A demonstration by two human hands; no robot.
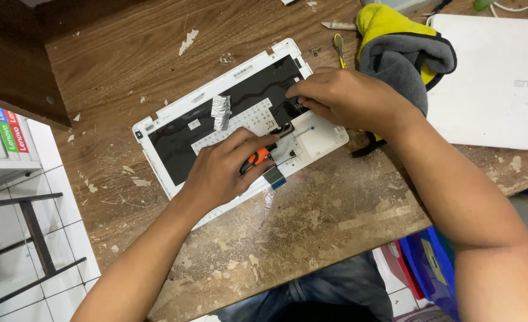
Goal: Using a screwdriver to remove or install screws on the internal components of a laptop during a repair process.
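A white laptop top case (174, 179) lies face down on the worn wooden table, its black inner sheet and a strip of silver foil tape (220, 112) showing. My left hand (222, 173) is shut on an orange-and-black screwdriver (257, 158), whose tip points at the case's middle. My right hand (341, 98) rests on the case's right part, fingertips pressing on the black sheet near a small dark part. A blue-ended flat ribbon cable (274, 176) sticks out from the case's near edge.
A yellow-and-grey cloth (404, 50) lies to the right of the case. A white laptop lid (496, 83) sits at far right. A small yellow-handled tool (339, 49) and tiny screws (315, 50) lie behind the case. The table edge (347, 238) runs near my lap.
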